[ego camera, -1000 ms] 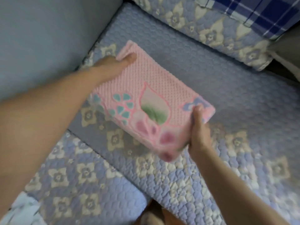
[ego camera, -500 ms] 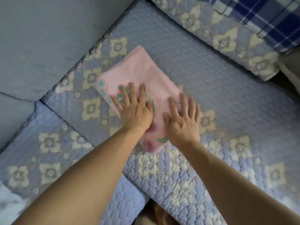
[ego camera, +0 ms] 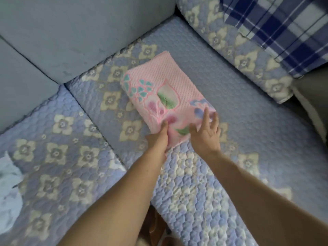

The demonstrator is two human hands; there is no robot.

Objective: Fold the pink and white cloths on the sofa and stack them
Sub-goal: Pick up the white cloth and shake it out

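A folded pink cloth (ego camera: 165, 86) with flower and leaf prints lies flat on the quilted blue sofa seat (ego camera: 248, 112). My left hand (ego camera: 157, 137) is at the cloth's near edge, thumb on top and fingers hidden under the fold. My right hand (ego camera: 206, 132) lies on the near right corner, its spread, straight fingers touching the fabric. A white cloth (ego camera: 8, 185) shows partly at the far left edge, on the neighbouring seat cushion.
Grey-blue sofa back cushions (ego camera: 71, 32) rise behind and to the left. A quilted floral bolster (ego camera: 245, 55) and a blue plaid cloth (ego camera: 284, 23) lie at the back right. A grey cushion (ego camera: 314, 103) sits at the right edge.
The cloth went from held in the air to lying on the seat. Both hands have slid back from pressing its middle to its near edge, and the left thumb now sits over that edge.
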